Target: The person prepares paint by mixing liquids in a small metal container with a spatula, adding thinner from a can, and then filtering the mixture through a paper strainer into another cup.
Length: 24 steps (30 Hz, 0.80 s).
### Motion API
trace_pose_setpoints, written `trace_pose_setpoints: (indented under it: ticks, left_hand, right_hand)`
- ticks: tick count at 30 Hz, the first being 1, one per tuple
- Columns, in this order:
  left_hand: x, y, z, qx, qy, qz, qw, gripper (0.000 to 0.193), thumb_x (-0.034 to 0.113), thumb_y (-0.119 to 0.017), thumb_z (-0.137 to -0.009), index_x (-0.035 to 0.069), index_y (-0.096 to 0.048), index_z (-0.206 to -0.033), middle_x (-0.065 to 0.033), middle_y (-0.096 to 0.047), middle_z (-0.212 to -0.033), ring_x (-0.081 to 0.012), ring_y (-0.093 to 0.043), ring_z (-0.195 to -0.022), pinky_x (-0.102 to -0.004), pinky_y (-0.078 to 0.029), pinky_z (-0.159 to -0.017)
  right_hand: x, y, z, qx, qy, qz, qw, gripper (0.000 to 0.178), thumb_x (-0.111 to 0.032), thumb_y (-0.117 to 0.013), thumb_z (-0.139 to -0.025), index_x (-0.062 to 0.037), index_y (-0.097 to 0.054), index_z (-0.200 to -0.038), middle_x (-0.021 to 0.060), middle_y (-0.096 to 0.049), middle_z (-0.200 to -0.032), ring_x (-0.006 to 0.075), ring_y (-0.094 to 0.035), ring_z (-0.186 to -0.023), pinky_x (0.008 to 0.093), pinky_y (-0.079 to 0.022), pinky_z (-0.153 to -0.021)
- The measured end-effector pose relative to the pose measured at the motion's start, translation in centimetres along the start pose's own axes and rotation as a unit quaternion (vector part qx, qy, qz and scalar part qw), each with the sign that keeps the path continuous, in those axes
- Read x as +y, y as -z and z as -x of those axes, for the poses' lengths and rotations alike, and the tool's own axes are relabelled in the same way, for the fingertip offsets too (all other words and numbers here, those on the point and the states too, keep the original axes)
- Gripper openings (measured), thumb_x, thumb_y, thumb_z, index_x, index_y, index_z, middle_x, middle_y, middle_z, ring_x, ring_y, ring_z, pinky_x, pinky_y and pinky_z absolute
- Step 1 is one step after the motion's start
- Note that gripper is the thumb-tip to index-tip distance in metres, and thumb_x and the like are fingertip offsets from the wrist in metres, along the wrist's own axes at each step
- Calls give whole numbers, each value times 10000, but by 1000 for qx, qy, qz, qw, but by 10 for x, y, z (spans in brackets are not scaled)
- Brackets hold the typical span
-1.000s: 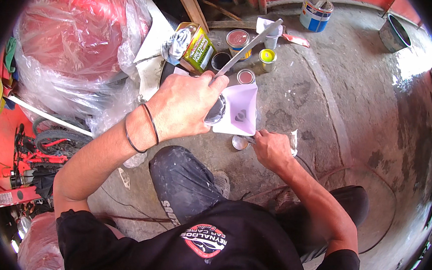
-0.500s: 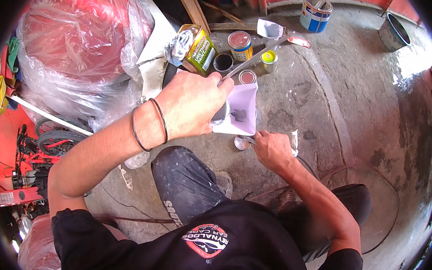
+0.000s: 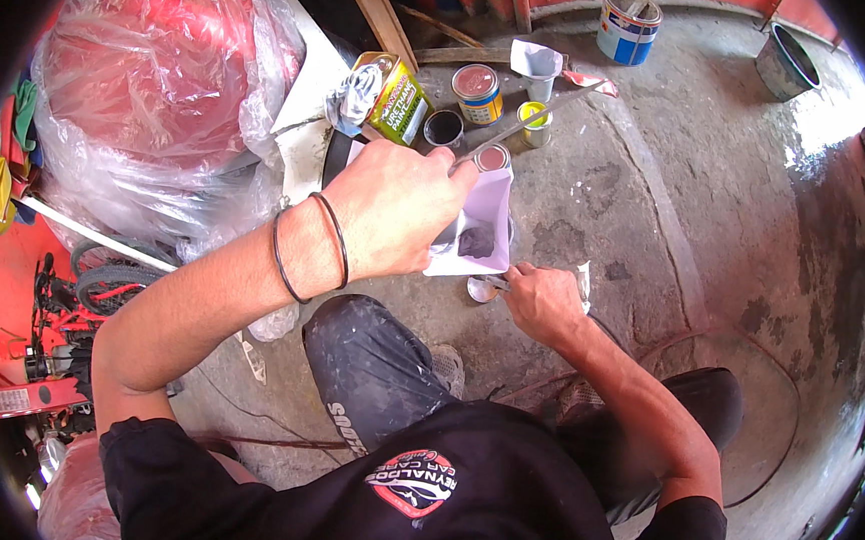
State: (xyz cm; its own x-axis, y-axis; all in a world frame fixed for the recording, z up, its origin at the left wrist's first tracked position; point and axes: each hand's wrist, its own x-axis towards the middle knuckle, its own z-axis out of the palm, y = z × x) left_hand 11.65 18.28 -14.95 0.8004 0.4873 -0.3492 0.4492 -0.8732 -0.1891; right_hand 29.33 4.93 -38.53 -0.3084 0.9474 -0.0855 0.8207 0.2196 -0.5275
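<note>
My left hand point(image 3: 403, 207) is closed round a tilted cup point(image 3: 444, 237), mostly hidden below the palm. Its thumb also pins a thin mixing stick point(image 3: 518, 128) that points to the far right. The cup leans over a pale lilac paper funnel point(image 3: 489, 206), whose bottom holds grey paint point(image 3: 476, 241). Just below the funnel, my right hand point(image 3: 547, 300) is wrapped round a metal spray gun point(image 3: 495, 282), largely covered by the fingers. What supports the funnel underneath cannot be seen.
Beyond my left hand stand a yellow-green rectangular can point(image 3: 401, 107), a dark-filled cup point(image 3: 444, 129), several paint tins point(image 3: 477, 91) and a white paper funnel point(image 3: 539, 67). Farther right are a blue-white bucket point(image 3: 629, 30) and a dark bucket point(image 3: 787, 63). A hose point(image 3: 760, 367) crosses the floor.
The dark stream inside the lilac funnel has given way to a grey pool at its bottom. My left hand has shifted slightly right and the stick's far end has dipped. My right hand keeps its grip.
</note>
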Motion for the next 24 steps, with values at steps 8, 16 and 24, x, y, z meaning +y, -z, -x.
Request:
trace_pose_setpoints:
  ticks: [8,16,24]
  left_hand:
    - [2,2,-12,0,-19,-16,1000,673,204,-936,-706,-16,-614,-1254,-166,-713,-1032,-344,-782,-911,-457,-640,-741]
    - [7,6,-23,-9,-31,-30,999,691,218,-950,-697,-16,-619,-1257,-163,-714,-1021,-340,-786,-908,-449,-646,-751]
    - [13,6,-33,-16,-47,-50,998,598,224,-922,-725,-11,-672,-1215,-151,-724,-989,-316,-787,-890,-440,-640,-743]
  right_hand:
    - [5,0,-1,-6,1,2,1000,219,-225,-726,-963,-32,-711,-1065,181,-774,-1014,387,-792,-932,519,-628,-781]
    - [13,0,1,16,13,0,1000,219,-226,-739,-945,-40,-709,-1057,171,-771,-997,386,-793,-915,519,-629,-765]
    - [18,1,2,22,9,-2,1000,268,-283,-755,-966,-38,-708,-1062,171,-770,-994,384,-794,-922,512,-631,-762]
